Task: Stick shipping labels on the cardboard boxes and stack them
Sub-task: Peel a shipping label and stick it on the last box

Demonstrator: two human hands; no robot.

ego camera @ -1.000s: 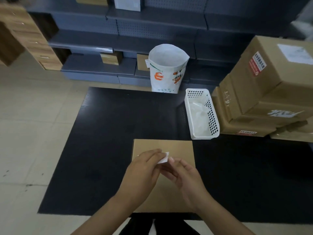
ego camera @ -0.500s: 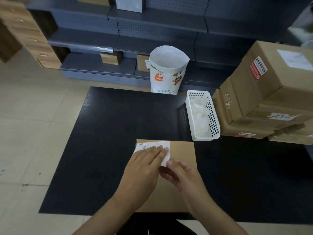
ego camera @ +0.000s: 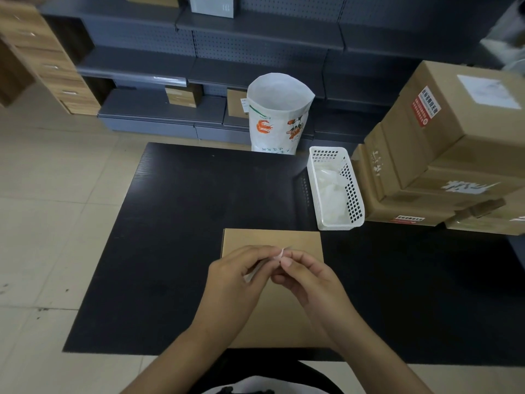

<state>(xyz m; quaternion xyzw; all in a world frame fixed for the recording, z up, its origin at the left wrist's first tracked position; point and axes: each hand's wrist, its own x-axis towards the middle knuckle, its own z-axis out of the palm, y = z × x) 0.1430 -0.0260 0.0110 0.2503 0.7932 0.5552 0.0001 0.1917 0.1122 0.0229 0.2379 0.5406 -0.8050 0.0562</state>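
Both hands are over the flat cardboard box (ego camera: 272, 294) on the black table (ego camera: 181, 237). The left hand (ego camera: 237, 282) and right hand (ego camera: 305, 275) have fingertips curled in, pinching a small shipping label (ego camera: 281, 253) between them. The white basket (ego camera: 335, 191) sits just past the box's far right corner.

Matt brown cardboard box (ego camera: 272, 305) on my matt black table (ego camera: 176, 223). Behind the box: perforated white plastic basket (ego camera: 335, 189). My label (ego camera: 257, 270): thin paper.
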